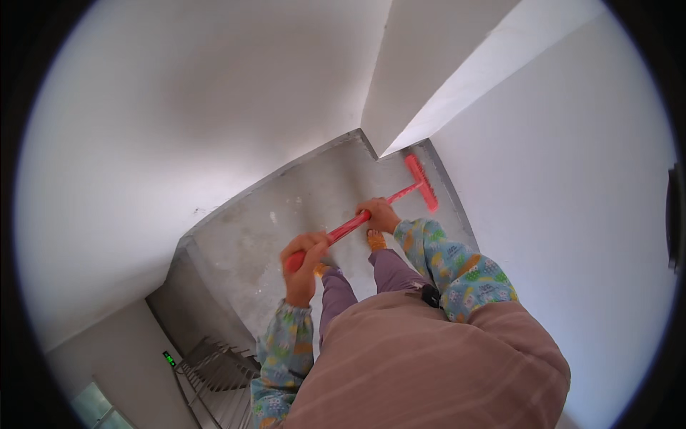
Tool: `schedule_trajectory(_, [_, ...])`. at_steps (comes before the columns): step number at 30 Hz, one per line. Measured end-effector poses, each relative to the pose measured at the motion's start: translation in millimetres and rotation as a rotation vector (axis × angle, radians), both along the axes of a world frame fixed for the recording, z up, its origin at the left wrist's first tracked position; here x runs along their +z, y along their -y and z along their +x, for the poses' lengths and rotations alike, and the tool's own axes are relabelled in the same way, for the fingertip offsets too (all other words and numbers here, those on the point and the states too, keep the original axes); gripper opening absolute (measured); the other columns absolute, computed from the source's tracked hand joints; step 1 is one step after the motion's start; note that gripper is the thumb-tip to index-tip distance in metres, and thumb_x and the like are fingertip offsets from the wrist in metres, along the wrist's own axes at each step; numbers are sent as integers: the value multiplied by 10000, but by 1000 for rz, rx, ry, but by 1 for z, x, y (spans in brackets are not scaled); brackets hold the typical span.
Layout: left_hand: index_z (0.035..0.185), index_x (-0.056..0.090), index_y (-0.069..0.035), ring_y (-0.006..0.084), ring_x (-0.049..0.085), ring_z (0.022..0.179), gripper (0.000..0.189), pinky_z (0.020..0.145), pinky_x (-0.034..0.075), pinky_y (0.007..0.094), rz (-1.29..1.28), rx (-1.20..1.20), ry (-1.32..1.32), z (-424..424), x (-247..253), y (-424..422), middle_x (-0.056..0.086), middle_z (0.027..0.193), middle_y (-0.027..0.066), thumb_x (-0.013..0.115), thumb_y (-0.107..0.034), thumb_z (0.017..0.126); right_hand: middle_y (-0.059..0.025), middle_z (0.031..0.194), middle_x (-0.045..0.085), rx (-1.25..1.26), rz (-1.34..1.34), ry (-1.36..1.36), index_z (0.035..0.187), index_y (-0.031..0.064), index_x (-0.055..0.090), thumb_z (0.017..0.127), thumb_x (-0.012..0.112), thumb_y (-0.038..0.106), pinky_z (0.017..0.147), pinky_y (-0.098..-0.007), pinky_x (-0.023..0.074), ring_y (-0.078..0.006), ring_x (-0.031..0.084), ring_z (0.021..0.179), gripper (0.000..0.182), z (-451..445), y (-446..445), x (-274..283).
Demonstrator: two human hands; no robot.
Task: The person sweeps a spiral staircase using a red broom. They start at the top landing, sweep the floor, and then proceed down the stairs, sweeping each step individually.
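A red long-handled push broom [425, 183] reaches from my hands toward the right wall, its wide bristled head low over the grey concrete floor [278, 214]; whether the bristles touch it I cannot tell. My left hand [305, 263] grips the upper end of the handle. Farther down the handle, my right hand [378, 213] is closed around it. Both forearms wear patterned sleeve covers. My feet, in orange footwear, stand on the floor below the handle.
White walls border the floor, and a projecting wall corner [379, 155] stands close to the broom head. At lower left are a stair railing [214, 375], descending steps, a green lit sign [169, 359] and a window [99, 407].
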State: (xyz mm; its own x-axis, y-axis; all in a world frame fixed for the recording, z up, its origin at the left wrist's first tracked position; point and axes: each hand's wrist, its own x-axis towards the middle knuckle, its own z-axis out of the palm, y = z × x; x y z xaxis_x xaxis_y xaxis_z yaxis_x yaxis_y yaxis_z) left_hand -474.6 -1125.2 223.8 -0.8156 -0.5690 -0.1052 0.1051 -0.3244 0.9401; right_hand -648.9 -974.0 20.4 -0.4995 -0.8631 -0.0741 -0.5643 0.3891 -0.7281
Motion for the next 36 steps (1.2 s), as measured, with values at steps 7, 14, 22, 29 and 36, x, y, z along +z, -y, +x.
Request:
schedule_trajectory(7, [721,489,-36,191,561,935,191,909,397,332,141,97,222,48,-9,24,564,810,49,547,-16,901,-57,819,665,223,123,-10,830,178,678,758,622,130,754,-442,451,-298,626,852,102,34,50,-58])
schedule_trajectory(14, [641,466,-39,176,515,686,198,827,451,399,-202,235,-8,131,47,104,524,669,47,567,56,782,-63,790,653,195,-173,144,819,154,670,742,629,78,781,-423,443,-298,621,832,116,155,179,24])
schedule_trajectory(22, [659,464,-37,198,551,746,201,799,440,368,-191,245,-64,150,26,121,543,708,62,575,65,793,-59,777,652,274,-138,26,786,136,654,740,625,76,754,-418,465,-298,621,815,81,134,201,11])
schedule_trajectory(29, [706,501,-12,181,566,840,173,909,423,336,150,333,68,140,-52,140,554,776,40,579,55,845,-51,787,663,328,156,-132,796,163,679,744,625,91,748,-427,463,-300,615,804,104,95,209,-55])
schedule_trajectory(36, [683,522,-51,150,560,789,169,876,442,342,-188,538,316,221,14,180,567,744,37,578,-7,837,-79,721,639,392,-69,-73,730,161,646,714,617,121,659,-439,454,-322,619,733,52,221,295,-67])
